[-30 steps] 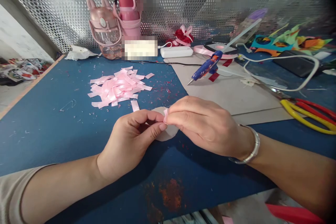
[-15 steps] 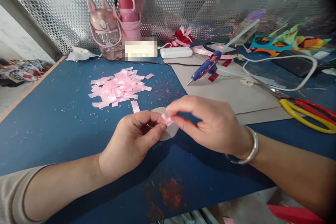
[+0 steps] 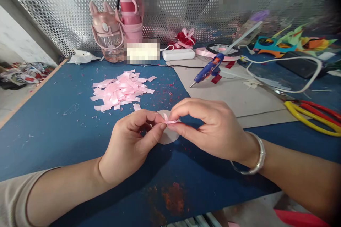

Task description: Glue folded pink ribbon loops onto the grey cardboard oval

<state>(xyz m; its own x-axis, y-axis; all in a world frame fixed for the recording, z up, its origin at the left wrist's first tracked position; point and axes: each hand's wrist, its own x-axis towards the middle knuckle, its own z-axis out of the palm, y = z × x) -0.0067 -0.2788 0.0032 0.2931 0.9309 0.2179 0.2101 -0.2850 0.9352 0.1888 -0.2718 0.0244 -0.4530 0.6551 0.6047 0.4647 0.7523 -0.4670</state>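
My left hand (image 3: 131, 142) and my right hand (image 3: 210, 127) meet over the blue table (image 3: 53, 127), both pinching one small folded piece of pink ribbon (image 3: 168, 121) between thumb and fingertips. Under the fingers lies a pale round disc (image 3: 168, 135), partly hidden by the hands. A heap of cut pink ribbon strips (image 3: 121, 89) lies just beyond my left hand. A silver bangle sits on my right wrist.
A blue glue gun (image 3: 209, 69) rests on a grey board (image 3: 234, 95) to the right, with red and yellow scissors (image 3: 314, 115) at the right edge. Two pink bottles (image 3: 117, 25), a white power bank (image 3: 179, 54), a ribbon spool and coloured paper shapes line the perforated metal back wall.
My right hand has turned and drawn slightly away, so the folded ribbon piece now shows between the two pinches. My left hand stays nearly in place.
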